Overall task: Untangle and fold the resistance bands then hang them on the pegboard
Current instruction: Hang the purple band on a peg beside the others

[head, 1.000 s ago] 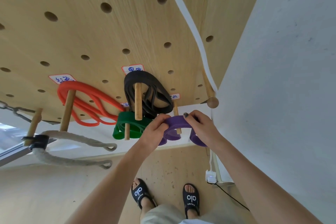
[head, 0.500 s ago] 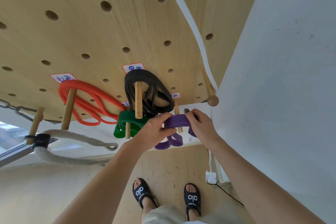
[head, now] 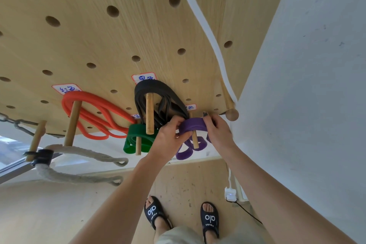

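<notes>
on the far left a thick rope point(head: 79, 164) is hanging from a wooden peg point(head: 36, 138), with a bit of metal chain point(head: 17, 123) above it. next, the orange band point(head: 93, 117) is hanging in loops on its own peg on the wooden pegboard point(head: 99, 35). the green band point(head: 136, 140) is sitting folded on a short peg, just below the black band point(head: 158, 103), which is hanging on a longer peg. the left hand point(head: 170, 138) is pinching the left side of the purple band point(head: 193, 125) with curled fingers and thumb. the purple band is lying over a small peg point(head: 195, 140) near the bottom right corner of the board, and its folded loops are hanging down under it. the right hand point(head: 217, 132) is gripping the right side of the purple band, fingers curled round it. a white cord point(head: 204, 24) is running down the board beside the grey wall point(head: 307, 85). down on the floor, two feet in black sandals point(head: 154, 212) are standing near a white plug point(head: 230, 194).
</notes>
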{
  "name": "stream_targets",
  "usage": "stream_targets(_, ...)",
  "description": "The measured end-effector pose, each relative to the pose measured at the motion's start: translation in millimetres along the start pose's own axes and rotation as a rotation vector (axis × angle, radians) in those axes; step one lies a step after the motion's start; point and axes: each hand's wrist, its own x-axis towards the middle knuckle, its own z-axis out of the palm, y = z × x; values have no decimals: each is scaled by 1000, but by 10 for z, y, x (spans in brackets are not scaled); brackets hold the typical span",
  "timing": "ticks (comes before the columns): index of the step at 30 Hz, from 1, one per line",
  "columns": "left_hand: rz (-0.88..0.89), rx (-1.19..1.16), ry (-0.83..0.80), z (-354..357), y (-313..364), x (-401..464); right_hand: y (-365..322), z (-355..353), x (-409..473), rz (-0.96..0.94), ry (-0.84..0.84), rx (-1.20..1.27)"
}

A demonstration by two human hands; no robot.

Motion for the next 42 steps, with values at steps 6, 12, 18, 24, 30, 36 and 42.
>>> stream_targets(6, 133, 86, 91, 36, -51, -53, -7, 24, 39, 9, 3, -22)
stream_targets(12, 109, 333, 119, -11, -3, -37, -67, 47, 16, -4, 21, -13)
stream_targets(18, 144, 624, 193, -46, 172, -96, -102, 67, -21, -44, 74, -86)
stream_targets(24, 190, 562, 151, -79, 146, -78, -107, 129, -89, -46, 222, -155)
stream_targets(30, 249, 553, 204, -86, 39, -170, -72, 222, -423, -206, 385, -110)
stream_targets(36, 229, 574, 202, 6, -35, -165, -32, 314, -700, -126, 153, -14)
stream_targets(42, 221, 574, 176, -27, -56, -116, 65, 348, -615, -169, -12, -292)
